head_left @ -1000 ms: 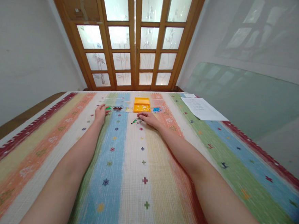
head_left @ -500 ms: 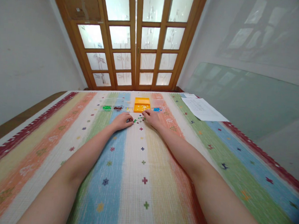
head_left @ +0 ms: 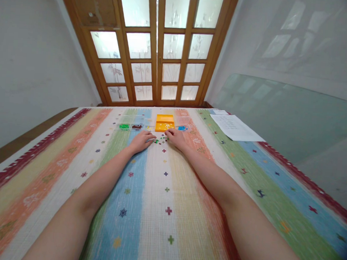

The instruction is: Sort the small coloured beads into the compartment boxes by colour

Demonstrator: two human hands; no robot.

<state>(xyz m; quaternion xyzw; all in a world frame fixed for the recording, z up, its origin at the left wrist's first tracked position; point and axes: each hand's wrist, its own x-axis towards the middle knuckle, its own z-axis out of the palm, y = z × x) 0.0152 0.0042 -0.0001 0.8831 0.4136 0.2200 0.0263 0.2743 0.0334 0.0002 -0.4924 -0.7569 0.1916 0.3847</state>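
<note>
My left hand (head_left: 142, 141) rests on the cloth with its fingers stretched towards a scatter of small green and dark pieces (head_left: 156, 141). On the other side of these bits, my right hand (head_left: 175, 138) has thumb and fingers drawn together; what they hold is too small to make out. Just beyond the hands stands an open orange box (head_left: 165, 118) with small pale pieces in its near half. Left of it are clear trays with green pieces (head_left: 124, 126), dark red pieces (head_left: 137, 127) and a few yellow pieces (head_left: 149, 128). Blue pieces (head_left: 182, 128) lie to its right.
A striped, patterned tablecloth (head_left: 156, 208) covers the table. Printed white sheets (head_left: 236, 127) lie at the far right. Behind the table's far edge are wood-framed glass doors (head_left: 159, 50), and a glass panel (head_left: 281, 114) leans along the right wall.
My left fingers have straightened out a little towards the small pieces. My right hand stays in nearly the same place. The view has tipped up slightly.
</note>
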